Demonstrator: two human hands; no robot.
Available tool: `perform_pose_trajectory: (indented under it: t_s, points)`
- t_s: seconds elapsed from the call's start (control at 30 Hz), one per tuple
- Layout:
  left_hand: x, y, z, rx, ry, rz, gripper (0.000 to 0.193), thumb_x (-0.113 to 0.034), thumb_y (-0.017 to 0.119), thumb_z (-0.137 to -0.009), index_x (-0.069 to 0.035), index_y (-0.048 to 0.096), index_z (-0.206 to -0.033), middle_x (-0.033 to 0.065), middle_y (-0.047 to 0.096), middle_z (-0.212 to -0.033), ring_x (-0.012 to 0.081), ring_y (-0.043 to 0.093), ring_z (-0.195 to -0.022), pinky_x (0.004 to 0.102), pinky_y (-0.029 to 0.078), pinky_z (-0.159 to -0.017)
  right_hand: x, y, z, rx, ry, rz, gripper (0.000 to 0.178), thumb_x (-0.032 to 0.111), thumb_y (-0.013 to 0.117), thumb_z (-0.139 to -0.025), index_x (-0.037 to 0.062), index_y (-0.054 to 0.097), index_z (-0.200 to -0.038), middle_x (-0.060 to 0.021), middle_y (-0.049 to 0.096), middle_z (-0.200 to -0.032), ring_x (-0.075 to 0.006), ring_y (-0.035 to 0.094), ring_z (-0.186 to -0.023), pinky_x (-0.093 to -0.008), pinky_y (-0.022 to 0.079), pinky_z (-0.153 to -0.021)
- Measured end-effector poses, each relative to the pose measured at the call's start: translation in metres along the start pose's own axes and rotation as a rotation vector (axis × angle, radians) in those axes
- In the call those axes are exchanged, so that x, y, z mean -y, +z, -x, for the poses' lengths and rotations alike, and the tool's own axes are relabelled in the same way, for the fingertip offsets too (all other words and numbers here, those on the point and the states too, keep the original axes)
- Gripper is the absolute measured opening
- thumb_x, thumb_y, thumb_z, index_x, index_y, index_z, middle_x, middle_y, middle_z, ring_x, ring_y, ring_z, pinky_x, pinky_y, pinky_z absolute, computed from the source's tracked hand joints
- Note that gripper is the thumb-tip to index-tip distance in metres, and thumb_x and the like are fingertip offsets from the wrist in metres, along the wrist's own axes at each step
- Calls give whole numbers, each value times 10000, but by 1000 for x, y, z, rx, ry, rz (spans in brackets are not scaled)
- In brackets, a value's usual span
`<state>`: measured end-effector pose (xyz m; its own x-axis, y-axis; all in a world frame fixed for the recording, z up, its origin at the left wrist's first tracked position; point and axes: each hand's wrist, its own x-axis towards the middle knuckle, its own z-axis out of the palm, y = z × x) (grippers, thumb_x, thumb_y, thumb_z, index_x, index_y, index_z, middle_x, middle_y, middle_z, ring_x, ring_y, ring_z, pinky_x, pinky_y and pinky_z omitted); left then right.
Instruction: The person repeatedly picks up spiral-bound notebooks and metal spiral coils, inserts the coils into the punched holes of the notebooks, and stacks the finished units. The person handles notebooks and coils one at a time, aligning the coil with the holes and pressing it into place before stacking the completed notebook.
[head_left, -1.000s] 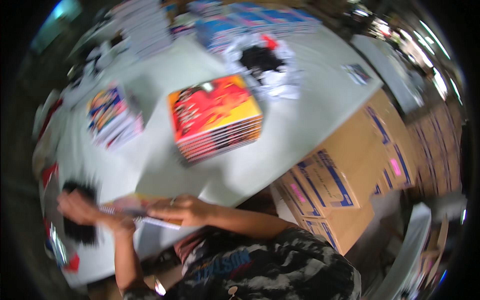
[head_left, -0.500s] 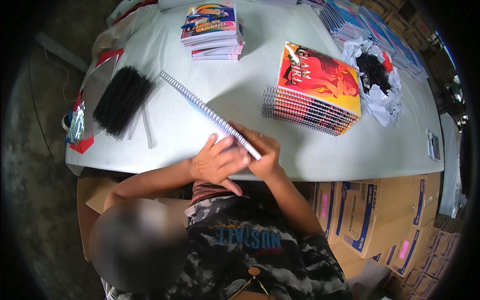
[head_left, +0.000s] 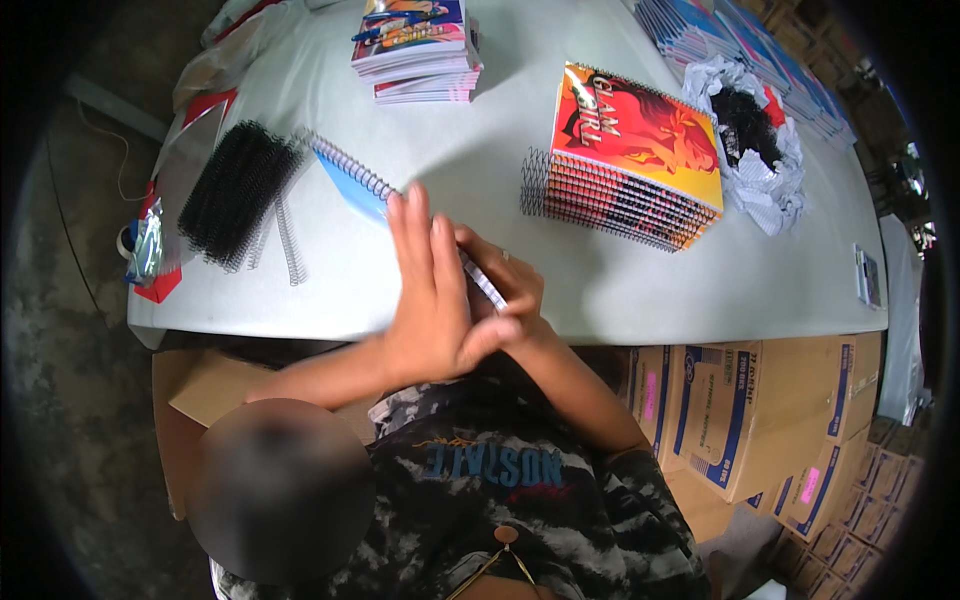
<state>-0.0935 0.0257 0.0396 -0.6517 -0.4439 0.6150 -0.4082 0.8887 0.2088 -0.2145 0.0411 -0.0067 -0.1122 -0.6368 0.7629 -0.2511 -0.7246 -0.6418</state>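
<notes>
A spiral notebook (head_left: 345, 185) stands tilted on edge just above the near part of the table, its wire coil uppermost and a bit of blue cover showing. My right hand (head_left: 515, 285) grips the near end of it, thumb and fingers around the edge. Against the coil lies my left hand (head_left: 430, 285), open, with fingers stretched out and held straight; it hides the middle of the notebook. To the left is a bundle of black plastic-looking coils (head_left: 238, 195), with a loose coil (head_left: 289, 245) beside it.
On the right stands a stack of spiral notebooks (head_left: 635, 150) with red-yellow covers, next to crumpled wrapping (head_left: 785, 190) holding black coils. A stack of booklets (head_left: 415, 60) with pens on top sits at the far side. Cardboard boxes (head_left: 735, 420) are below the table's right edge (head_left: 700, 338).
My left hand has moved up and forward along the coil, its fingers now straightened. My right hand still holds the notebook's near end. The view has shifted slightly.
</notes>
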Motion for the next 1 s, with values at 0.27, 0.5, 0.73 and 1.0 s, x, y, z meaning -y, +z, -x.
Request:
perform_pose_trajectory:
  t_s: [0.27, 0.5, 0.73, 1.0]
  points:
    - [-32, -116, 7, 6, -299, 405, 597, -296, 481, -916, 166, 355, -1272, 354, 479, -1190, 370, 549, -1085, 367, 446, -901, 84, 2, -56, 303, -150, 15, 802, 456, 577, -773, 40, 278, -1390, -255, 158, -1427, -515, 112, -1310, -611, 98, -1036]
    - [22, -76, 0, -123, -960, 1041, 155, -49, 634, -840, 39, 637, -968, 77, 664, -872, 88, 599, -755, 211, 482, -706, 64, -22, -72, 554, 793, 62, 229, 180, 565, -897, 10, 614, -1043, -56, 633, -786, -102, 586, -745, -261, 450, -711]
    - [48, -35, 1, -15, -936, 1386, 119, 11, 609, -813, 17, 629, -930, 41, 641, -845, 72, 577, -758, 211, 472, -711, 31, -20, -44, 175, 821, -240, 180, -26, 709, -746, 10, 549, -821, -35, 623, -785, -53, 573, -707, -195, 471, -637]
    - [58, -40, -18, 233, -769, 1200, 125, 80, 555, -726, -20, 553, -800, -4, 549, -779, 56, 517, -682, 207, 438, -646, 46, -11, -37, 104, 635, 77, 196, -44, 701, -697, 7, 547, -806, -52, 570, -798, -99, 573, -692, -258, 472, -617]
